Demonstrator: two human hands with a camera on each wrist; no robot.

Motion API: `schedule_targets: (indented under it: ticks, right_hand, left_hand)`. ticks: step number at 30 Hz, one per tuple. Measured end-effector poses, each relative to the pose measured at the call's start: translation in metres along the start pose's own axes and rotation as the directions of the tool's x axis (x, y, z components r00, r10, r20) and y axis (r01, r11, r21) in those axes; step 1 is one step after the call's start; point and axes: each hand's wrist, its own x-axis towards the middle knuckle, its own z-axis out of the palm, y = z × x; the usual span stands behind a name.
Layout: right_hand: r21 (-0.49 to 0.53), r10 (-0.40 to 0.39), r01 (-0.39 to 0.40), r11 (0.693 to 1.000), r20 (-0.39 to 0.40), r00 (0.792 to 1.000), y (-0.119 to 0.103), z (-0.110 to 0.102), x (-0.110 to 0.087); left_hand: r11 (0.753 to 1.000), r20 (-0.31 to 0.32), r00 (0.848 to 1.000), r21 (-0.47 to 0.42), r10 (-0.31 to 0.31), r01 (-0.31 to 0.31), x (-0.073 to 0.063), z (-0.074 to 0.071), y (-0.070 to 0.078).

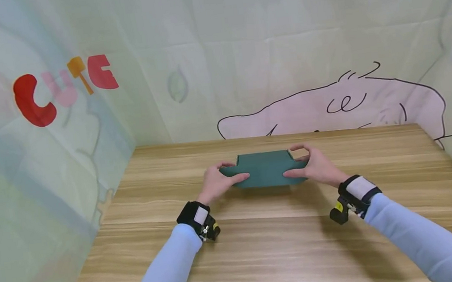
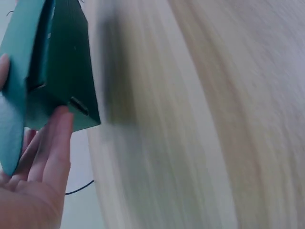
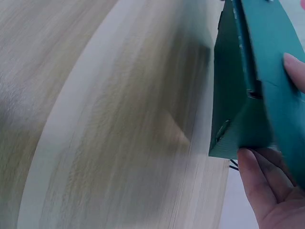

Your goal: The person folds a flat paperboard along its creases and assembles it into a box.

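A dark green cardboard box [image 1: 266, 169] with a wide flap is held between both hands near the far side of the table. My left hand [image 1: 217, 181] grips its left end, the thumb on the flap's front and the other fingers behind. At the opposite end my right hand [image 1: 317, 165] holds it the same way, thumb on the flap. In the left wrist view, fingertips touch the end wall of the box [image 2: 71, 62] beside a small slot. The right wrist view shows fingers under the rounded flap ear, against the end of the box [image 3: 238, 105].
The wooden table [image 1: 263, 240] stretches toward me, with the box's shadow on it. A printed cloth [image 1: 250, 62] with a cartoon drawing hangs behind the far edge, and another panel reading CUTE stands at the left. Each wrist wears a black strap with a camera.
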Motion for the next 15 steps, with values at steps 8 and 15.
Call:
schedule_targets:
  ticks: [8, 15]
  right_hand:
    - [0.073, 0.1, -0.095, 0.993, -0.082, 0.992, -0.006, -0.009, -0.001]
    - [0.21, 0.152, -0.138, 0.968, -0.049, 0.987, -0.013, -0.012, -0.003]
  left_hand:
    - [0.995, -0.05, 0.998, -0.098, -0.04, 0.035, 0.001, 0.0, 0.013]
    - [0.994, -0.088, 0.995, -0.1, -0.056, 0.047, 0.002, 0.0, 0.024]
